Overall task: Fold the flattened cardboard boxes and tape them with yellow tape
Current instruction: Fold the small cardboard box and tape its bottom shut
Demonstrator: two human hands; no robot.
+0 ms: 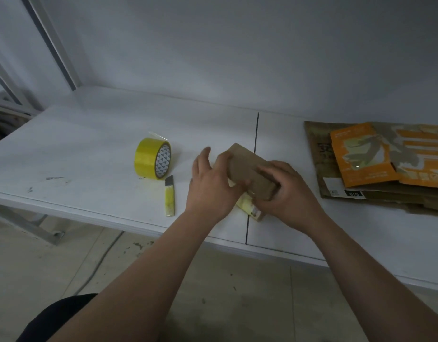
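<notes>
Both hands are working a small brown cardboard box (250,171) over the near edge of the white table (89,149), directly above the dark seam (256,139) between the two tabletop panels. The left hand (213,186) is bracing the box's left side, thumb and inner fingers pressing against the cardboard while the outer fingers are spreading wide and free. The right hand (284,191) is wrapping around the near right end, fingers curled narrowly over the top face. The box is sitting tilted, and a yellow-taped or labelled flap is showing beneath it; whether that flap is fully closed cannot be determined. The step in hand appears to be forming and squaring the box, holding its panels closed before sealing. The roll of yellow tape (152,159) is standing on edge to the left, well apart from the box, with a loose end lifting at its top. A yellow utility knife (169,196) is lying just beside the roll. A stack of flattened cardboard boxes (375,159) is waiting at the right. The next move likely calls for one hand keeping the flaps closed while the other is reaching left for the tape.
</notes>
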